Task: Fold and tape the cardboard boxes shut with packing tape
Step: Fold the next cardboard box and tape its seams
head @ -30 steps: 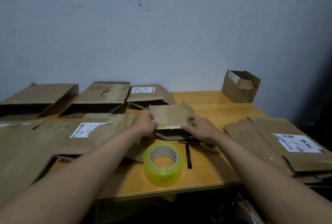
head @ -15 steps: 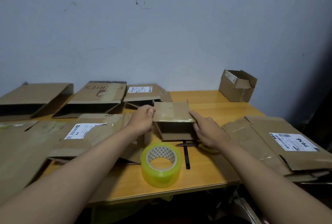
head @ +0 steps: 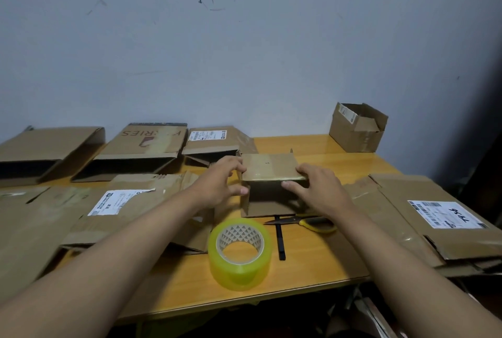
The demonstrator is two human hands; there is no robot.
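Note:
A small brown cardboard box (head: 269, 168) stands on the wooden table (head: 334, 253) in front of me, its open side facing me and its top panel glossy with old tape. My left hand (head: 221, 184) grips the box's left edge, thumb on the front and fingers on top. My right hand (head: 316, 188) holds the right front corner, thumb under the top panel's edge and fingers over it. A roll of clear yellowish packing tape (head: 240, 252) sits upright just nearer to me, untouched.
Yellow-handled scissors (head: 307, 222) and a black strip (head: 279, 240) lie by the tape. Flattened boxes (head: 434, 218) cover the right side, more flattened boxes (head: 114, 202) the left and back. An open small box (head: 357, 128) stands at the far right by the wall.
The small box was tilted up between my hands, then set down with its open side toward me. My right hand moved from its side to its top front corner.

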